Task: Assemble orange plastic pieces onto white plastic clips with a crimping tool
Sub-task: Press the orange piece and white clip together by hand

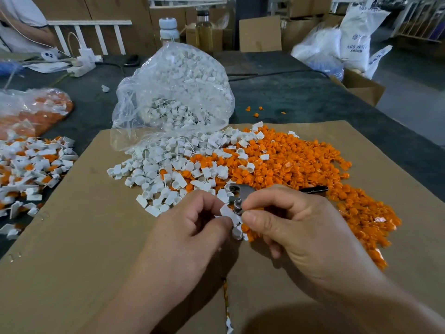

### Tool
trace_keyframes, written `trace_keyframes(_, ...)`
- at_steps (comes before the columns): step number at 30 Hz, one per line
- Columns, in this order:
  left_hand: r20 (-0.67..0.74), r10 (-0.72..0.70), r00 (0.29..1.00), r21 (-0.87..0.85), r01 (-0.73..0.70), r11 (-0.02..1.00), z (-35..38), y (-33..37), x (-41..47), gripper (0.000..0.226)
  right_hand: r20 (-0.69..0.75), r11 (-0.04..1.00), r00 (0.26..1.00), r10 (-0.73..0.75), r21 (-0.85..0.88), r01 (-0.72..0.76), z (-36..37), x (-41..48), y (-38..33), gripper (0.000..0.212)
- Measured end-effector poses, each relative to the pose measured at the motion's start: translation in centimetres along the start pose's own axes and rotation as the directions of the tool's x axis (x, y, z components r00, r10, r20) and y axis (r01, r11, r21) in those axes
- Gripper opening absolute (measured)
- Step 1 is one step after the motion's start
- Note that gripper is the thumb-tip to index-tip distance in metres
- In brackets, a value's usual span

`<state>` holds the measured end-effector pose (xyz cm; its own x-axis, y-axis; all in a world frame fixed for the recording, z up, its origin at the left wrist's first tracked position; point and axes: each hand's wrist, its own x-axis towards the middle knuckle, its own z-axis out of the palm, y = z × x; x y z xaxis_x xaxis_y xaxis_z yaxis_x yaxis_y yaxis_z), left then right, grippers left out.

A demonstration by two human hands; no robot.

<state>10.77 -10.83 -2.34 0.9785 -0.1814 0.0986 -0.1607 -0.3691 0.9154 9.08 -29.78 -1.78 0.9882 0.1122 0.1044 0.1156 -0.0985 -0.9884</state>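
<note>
a warehouse floor it was, boxes and sacks behind, and a sheet of brown cardboard point(72, 237) laid over the dark table point(301, 97). on that cardboard sat the supply: white clips point(154, 169) spilling from a clear plastic bag point(173, 88), and just beside them, mixing at the seam, a wide heap of orange pieces point(301, 160). off to the left lay a pile of assembled clips point(31, 162), white with orange showing.

front and centre, the left hand point(192, 232) had its fingers curled and pinched on a white clip point(227, 212), pressed right up against the metal head of the crimping tool point(238, 196). the right hand point(301, 227) was closed around that tool, thumb near the pivot, with an orange piece point(246, 229) tucked under the thumb.

the risks, as i judged them: fingertips sat very near the tool's head, so a squeeze could nip skin. the clip looked small, glossy, hard plastic; a slightly crooked seat could let it pop away into the heap, or crimp skewed. the orange piece looked ribbed and tiny, easy to fumble.
</note>
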Motion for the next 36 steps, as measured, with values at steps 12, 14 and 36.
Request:
trace_keyframes(12, 0.104, 0.029, 0.994, -0.235, -0.004, 0.972, 0.1, 0.46, -0.29, 0.021, 0.071, 0.998, 0.997, 0.014, 0.057, -0.018, 0.12, 0.1, 0.1, 0.029)
trace_keyframes(14, 0.087, 0.015, 0.996, -0.259, 0.008, 0.966, 0.15, 0.39, -0.27, 0.027, 0.076, 0.999, 0.997, 0.018, 0.05, -0.022, 0.19, 0.05, 0.14, 0.028)
trace_keyframes(36, 0.112, -0.082, 0.99, -0.633, 0.134, 0.763, 0.18, -0.1, 0.0, 0.015, -0.05, 0.995, 0.996, -0.071, -0.067, 0.067, 0.46, -0.44, -0.57, 0.013)
